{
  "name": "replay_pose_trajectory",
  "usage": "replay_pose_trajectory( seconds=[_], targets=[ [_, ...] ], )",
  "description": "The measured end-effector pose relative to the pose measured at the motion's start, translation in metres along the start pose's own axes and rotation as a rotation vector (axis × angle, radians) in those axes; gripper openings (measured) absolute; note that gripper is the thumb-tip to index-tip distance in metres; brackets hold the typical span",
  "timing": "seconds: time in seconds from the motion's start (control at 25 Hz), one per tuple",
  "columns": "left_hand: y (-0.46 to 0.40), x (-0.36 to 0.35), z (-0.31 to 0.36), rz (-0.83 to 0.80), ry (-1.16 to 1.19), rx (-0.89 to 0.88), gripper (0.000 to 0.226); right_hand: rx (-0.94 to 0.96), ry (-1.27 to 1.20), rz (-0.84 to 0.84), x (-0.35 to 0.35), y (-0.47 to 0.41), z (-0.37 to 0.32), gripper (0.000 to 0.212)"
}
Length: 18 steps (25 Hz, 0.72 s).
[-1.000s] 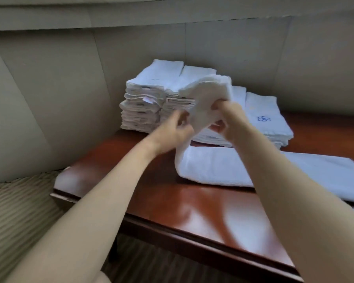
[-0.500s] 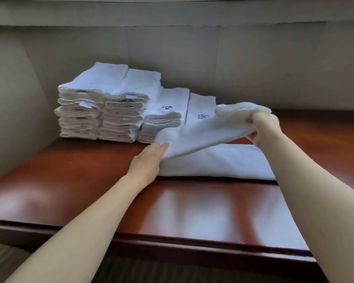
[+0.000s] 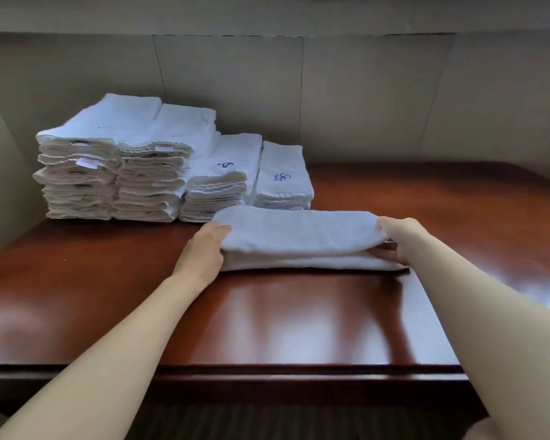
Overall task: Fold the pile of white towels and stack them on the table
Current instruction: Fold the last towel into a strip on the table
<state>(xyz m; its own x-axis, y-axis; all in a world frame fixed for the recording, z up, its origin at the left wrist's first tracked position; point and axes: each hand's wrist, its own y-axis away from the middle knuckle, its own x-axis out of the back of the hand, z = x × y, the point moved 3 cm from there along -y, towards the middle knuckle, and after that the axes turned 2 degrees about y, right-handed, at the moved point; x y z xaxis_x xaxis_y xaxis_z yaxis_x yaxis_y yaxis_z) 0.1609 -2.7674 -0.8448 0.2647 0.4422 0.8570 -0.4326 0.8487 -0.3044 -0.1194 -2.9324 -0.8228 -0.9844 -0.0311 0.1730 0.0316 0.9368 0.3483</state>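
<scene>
A white towel point(image 3: 302, 238) lies folded over lengthwise on the dark red wooden table point(image 3: 140, 300), just in front of the stacks. My left hand point(image 3: 204, 249) rests flat against its left end, fingers on the fold. My right hand point(image 3: 397, 239) pinches the upper layer at the right end, thumb on top and fingers under it. Behind stand several stacks of folded white towels point(image 3: 115, 163): two tall ones at the left, then two lower ones point(image 3: 280, 176) with blue embroidery on top.
A beige panelled wall point(image 3: 331, 100) closes the back and left side right behind the stacks. The table's front edge point(image 3: 267, 373) runs across below my forearms. Bare glossy tabletop spreads to the right and in front of the towel.
The towel, held up in both hands a second ago, was swung over to the right and laid down on itself. My hands have spread to its two ends. The camera view shifted right.
</scene>
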Motion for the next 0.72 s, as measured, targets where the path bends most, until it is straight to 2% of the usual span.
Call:
replay_pose_trajectory(
  seconds=[0.2, 0.36, 0.56, 0.72],
  targets=[
    [0.0, -0.002, -0.005, 0.001, 0.015, -0.009, 0.062, 0.131, 0.082, 0.165, 0.014, -0.004, -0.012, 0.038],
    [-0.001, -0.004, -0.008, -0.014, 0.04, -0.038, 0.063, 0.031, 0.235, 0.099, 0.022, -0.011, 0.014, 0.035],
    [-0.004, -0.006, -0.013, -0.027, 0.103, 0.069, 0.061, 0.193, 0.459, 0.134, 0.016, -0.01, 0.007, 0.013],
    [-0.004, -0.009, -0.014, -0.01, 0.071, 0.069, 0.058, 0.34, 0.438, 0.281, 0.019, -0.011, 0.006, 0.033]
  ],
)
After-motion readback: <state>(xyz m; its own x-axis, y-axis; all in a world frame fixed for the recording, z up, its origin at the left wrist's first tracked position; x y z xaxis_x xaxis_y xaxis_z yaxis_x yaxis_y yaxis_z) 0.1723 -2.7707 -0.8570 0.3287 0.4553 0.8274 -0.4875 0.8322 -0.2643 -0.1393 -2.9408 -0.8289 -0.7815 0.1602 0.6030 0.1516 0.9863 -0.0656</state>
